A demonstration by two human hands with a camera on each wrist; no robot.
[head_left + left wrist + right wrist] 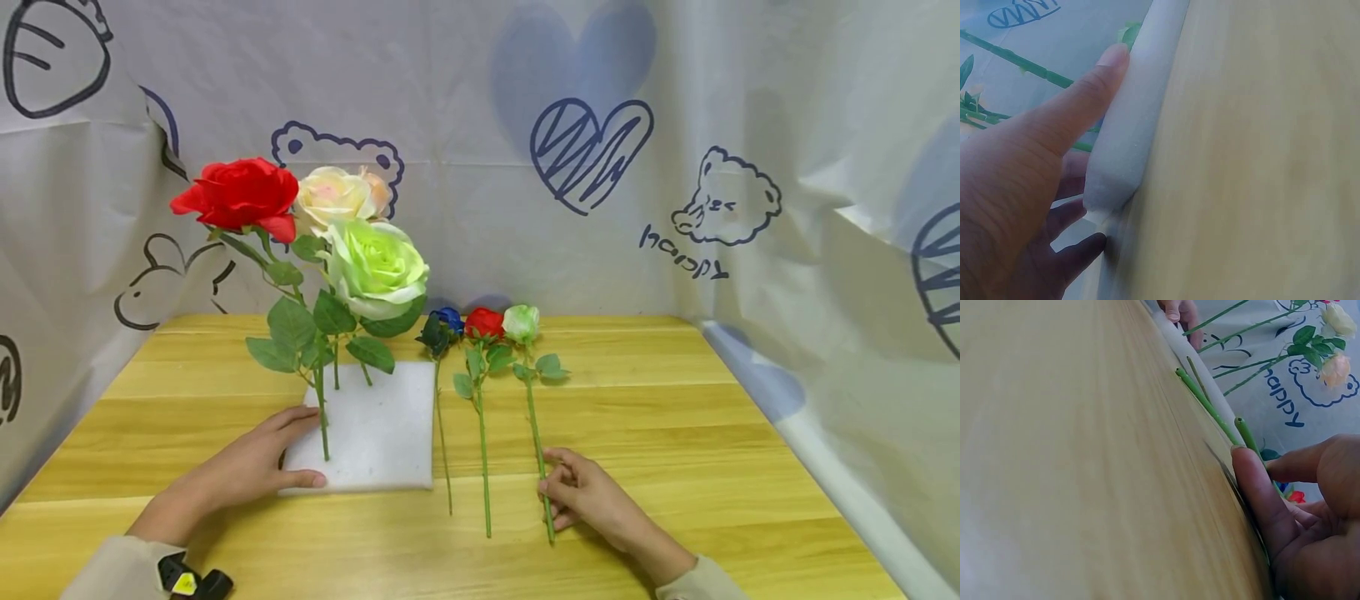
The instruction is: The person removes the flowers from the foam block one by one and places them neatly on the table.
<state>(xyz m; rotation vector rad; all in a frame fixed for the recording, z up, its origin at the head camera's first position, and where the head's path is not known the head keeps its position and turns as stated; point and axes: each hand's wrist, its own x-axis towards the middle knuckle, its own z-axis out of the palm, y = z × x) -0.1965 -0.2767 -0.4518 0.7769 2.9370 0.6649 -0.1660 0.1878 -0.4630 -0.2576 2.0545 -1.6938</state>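
My left hand (262, 454) holds the left side of a white foam block (382, 433). In the left wrist view, the thumb (1100, 78) lies straight along the block's upper face while the other fingers bend beside its edge. A red rose (243, 196), a cream rose (335, 197) and a pale green rose (378, 268) stand upright with their stems in the foam. My right hand (592, 496) pinches the lower stem of a smaller green rose (521, 323) lying on the table. That stem (1244, 432) shows between finger and thumb in the right wrist view.
Between the block and my right hand, a blue rose (448, 319) and a small red rose (484, 323) lie on the wooden table (675, 400), stems toward me. White sheeting (465, 233) with drawings stands around the back and sides.
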